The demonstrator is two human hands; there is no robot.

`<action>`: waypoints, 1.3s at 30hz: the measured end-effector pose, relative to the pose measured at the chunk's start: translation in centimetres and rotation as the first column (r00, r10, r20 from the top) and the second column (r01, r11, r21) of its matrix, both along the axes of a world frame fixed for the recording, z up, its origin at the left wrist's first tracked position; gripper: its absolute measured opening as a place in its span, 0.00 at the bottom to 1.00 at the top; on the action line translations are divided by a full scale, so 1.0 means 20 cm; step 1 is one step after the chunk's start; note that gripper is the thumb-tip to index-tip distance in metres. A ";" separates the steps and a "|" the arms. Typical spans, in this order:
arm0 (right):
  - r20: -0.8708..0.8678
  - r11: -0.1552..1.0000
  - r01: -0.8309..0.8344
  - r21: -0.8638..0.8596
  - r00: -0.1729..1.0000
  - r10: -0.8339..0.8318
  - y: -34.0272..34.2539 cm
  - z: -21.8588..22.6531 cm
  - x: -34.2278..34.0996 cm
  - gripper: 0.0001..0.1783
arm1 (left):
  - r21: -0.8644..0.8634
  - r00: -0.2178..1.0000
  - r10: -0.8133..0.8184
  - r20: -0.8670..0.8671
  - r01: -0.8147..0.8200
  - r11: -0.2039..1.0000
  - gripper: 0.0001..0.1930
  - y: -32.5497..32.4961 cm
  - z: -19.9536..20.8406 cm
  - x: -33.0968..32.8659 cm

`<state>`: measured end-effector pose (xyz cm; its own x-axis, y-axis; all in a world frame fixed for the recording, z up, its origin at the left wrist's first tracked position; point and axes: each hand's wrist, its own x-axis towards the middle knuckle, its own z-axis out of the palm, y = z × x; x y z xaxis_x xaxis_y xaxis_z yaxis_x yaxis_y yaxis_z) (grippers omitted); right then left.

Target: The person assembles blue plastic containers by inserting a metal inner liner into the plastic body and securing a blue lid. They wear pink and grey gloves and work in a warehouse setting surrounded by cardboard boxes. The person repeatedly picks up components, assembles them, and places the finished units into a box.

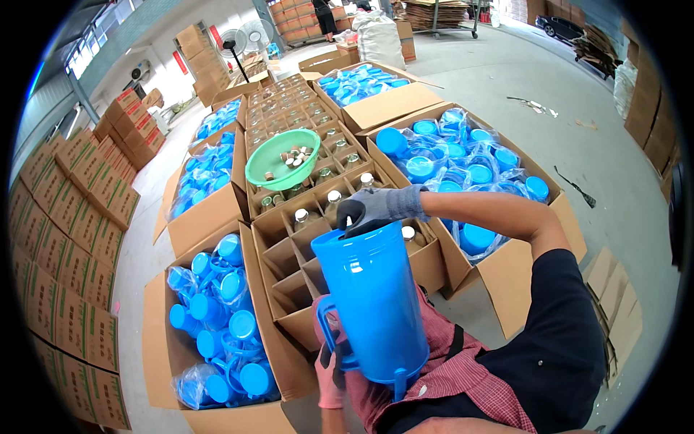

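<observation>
A large blue plastic jug-shaped casing [372,304] with a side handle leans in front of my body, its wide mouth up. My left hand [331,372], in a pink glove with dark fingers, is closed around the lower part of its handle. At the rim, my right hand [376,210], in a grey and black glove, reaches over the mouth with fingers curled. A small white tip [348,221] shows among those fingers; the rest of what they hold is hidden. Just beyond, white-capped glass bottles [334,199] stand in a divided carton [289,257], whose nearer compartments hold none.
Cartons of bagged blue jugs stand left [224,318] and right [463,163]. A green basin [264,155] with small brown-and-white pieces rests on the dividers. Stacked boxes [72,267] line the left. Flattened cardboard [614,311] lies at right. A person [325,18] stands far back.
</observation>
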<state>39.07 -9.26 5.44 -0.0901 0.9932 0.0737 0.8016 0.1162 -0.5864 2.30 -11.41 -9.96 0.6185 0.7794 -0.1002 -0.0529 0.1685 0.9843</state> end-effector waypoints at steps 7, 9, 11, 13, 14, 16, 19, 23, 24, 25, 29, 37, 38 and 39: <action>-0.259 0.913 -0.286 -0.291 0.942 0.213 0.33 -0.16 -0.26 0.26 | 0.029 0.847 -0.216 -0.485 0.262 0.965 0.23 -0.08 0.08 -0.16; -0.526 0.888 -0.354 -0.292 0.835 0.160 0.26 -0.37 -0.12 0.24 | -0.025 0.829 -0.316 -0.462 0.343 0.939 0.25 -0.09 0.15 -0.09; -0.561 0.860 -0.441 -0.258 0.793 0.238 0.31 -0.37 -0.13 0.20 | 0.062 0.852 -0.304 -0.425 0.363 0.930 0.24 -0.07 0.12 -0.10; -0.579 0.805 -0.569 -0.171 0.718 0.385 0.47 -0.42 -0.26 0.18 | 0.151 0.879 -0.208 -0.428 0.297 0.943 0.22 0.00 0.01 -0.23; -0.566 0.792 -0.566 -0.230 0.739 0.365 0.53 -0.45 -0.31 0.17 | 0.246 0.883 -0.215 -0.418 0.338 0.909 0.21 0.07 -0.04 -0.30; -0.553 0.779 -0.564 -0.274 0.755 0.353 0.58 -0.45 -0.37 0.17 | 0.847 0.815 0.296 -0.498 0.384 0.369 0.18 0.36 -0.05 -0.57; -0.494 0.816 -0.497 -0.295 0.811 0.315 0.54 -0.44 -0.33 0.18 | 0.637 0.510 0.743 -0.433 -0.410 0.652 0.25 0.80 -0.03 -0.91; -0.523 0.862 -0.383 -0.333 0.835 0.169 0.51 -0.37 -0.39 0.17 | 0.665 -0.491 0.576 -0.654 -0.010 0.747 0.37 1.22 -0.25 -1.66; -0.521 0.874 -0.353 -0.333 0.842 0.141 0.49 -0.35 -0.37 0.17 | 0.655 -0.497 0.557 -0.666 -0.031 0.755 0.33 1.29 -0.26 -1.64; -0.556 0.871 -0.323 -0.370 0.828 0.071 0.47 -0.34 -0.37 0.16 | 0.644 -0.505 0.536 -0.677 -0.054 0.763 0.30 1.34 -0.26 -1.61; -0.682 0.872 -0.318 -0.371 0.731 -0.024 0.53 -0.37 -0.40 0.16 | 0.866 -0.395 0.784 -0.479 -0.359 0.348 0.15 1.52 -0.28 -1.77; -0.714 0.893 -0.386 -0.232 0.691 0.113 0.80 -0.40 -0.44 0.25 | 0.997 0.728 0.680 -0.081 0.072 0.041 0.11 1.42 0.01 -0.30; -0.692 0.885 -0.397 -0.241 0.710 0.131 0.86 -0.34 -0.56 0.27 | 0.971 0.717 0.672 -0.187 0.238 0.016 0.09 1.34 0.02 -0.14; -0.741 0.858 -0.464 -0.218 0.651 0.163 0.92 -0.32 -0.61 0.28 | 0.926 0.713 0.632 -0.302 0.378 0.016 0.06 1.30 0.00 0.01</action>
